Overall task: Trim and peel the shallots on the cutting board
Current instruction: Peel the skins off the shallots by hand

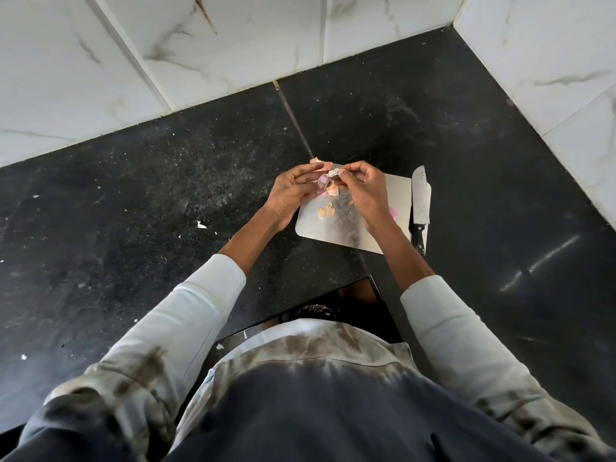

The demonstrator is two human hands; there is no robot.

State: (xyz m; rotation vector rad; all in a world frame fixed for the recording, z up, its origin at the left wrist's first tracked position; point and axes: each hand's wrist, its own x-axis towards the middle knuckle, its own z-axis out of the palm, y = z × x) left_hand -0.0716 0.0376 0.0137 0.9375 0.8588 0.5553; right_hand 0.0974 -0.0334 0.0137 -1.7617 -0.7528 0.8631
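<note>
the black stone counter (166, 195) fills most of the view, speckled with pale crumbs, and white marble-look wall tiles (200, 45) rise behind it and along its right side. the landmark here is the pale cutting board (336, 233), which lies flat on the counter toward the right of centre. the person's white sleeves (186, 315) reach in from below the board, both forearms converging above it.

just right of the board, partly overlapping its right edge, lies a knife (420, 198) with its blade pointing away from the person and its dark handle nearer the body.

above the board's far left corner the left hand (293, 191) has its fingers curled round a pinkish shallot (322, 185), cradling it. the right hand (361, 185), over the board's far half, pinches a flap of papery skin (333, 173) at the top of that same shallot between thumb and fingertips. so both hands are closed on the one shallot, held in the air over the board and not resting on it.

on the board, beneath the hands, lie a few tan peel scraps (326, 211). by the board's right edge, a small pink piece (393, 213) shows just beyond the right wrist; what it is cannot be told.
</note>
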